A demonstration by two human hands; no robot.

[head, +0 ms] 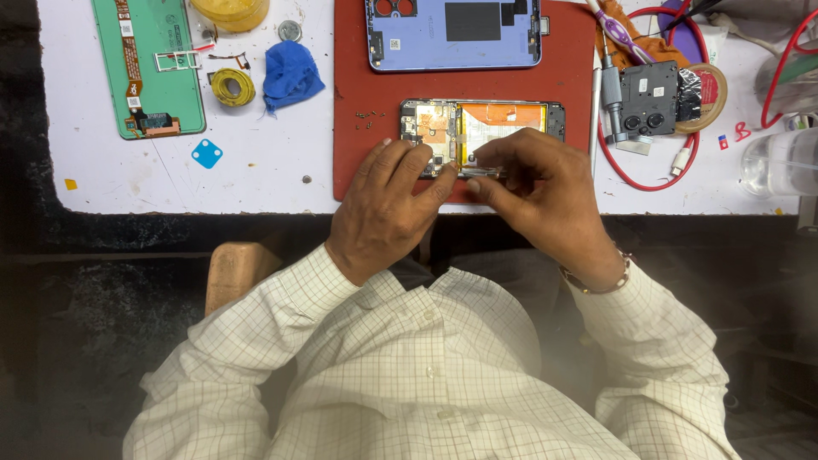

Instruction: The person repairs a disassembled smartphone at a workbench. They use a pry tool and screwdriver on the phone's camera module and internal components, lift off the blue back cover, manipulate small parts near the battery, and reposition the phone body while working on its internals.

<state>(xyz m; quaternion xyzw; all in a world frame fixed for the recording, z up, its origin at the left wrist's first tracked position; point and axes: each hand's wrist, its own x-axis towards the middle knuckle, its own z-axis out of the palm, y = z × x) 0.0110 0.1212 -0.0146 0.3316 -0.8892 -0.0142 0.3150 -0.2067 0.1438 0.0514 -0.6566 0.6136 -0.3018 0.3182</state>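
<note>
- Pinching a thin metal strip (pixel 481 172) in our right hand (pixel 545 192), fingers closed.
- Our left hand (pixel 388 209) steadies the opened black phone (pixel 481 128) on the red mat (pixel 358 85); purple back cover (pixel 452 34) already off.

The opened phone (pixel 481 128) lies flat and lengthwise on the red mat (pixel 358 51), back cover off, circuit board bare at its left end, orange-labelled battery filling the middle, its near edge hidden under both hands, with tiny screws (pixel 366 119) scattered just left of it.

White table (pixel 256 175) with red mat (pixel 358 77), green panel (pixel 149 64).
</note>
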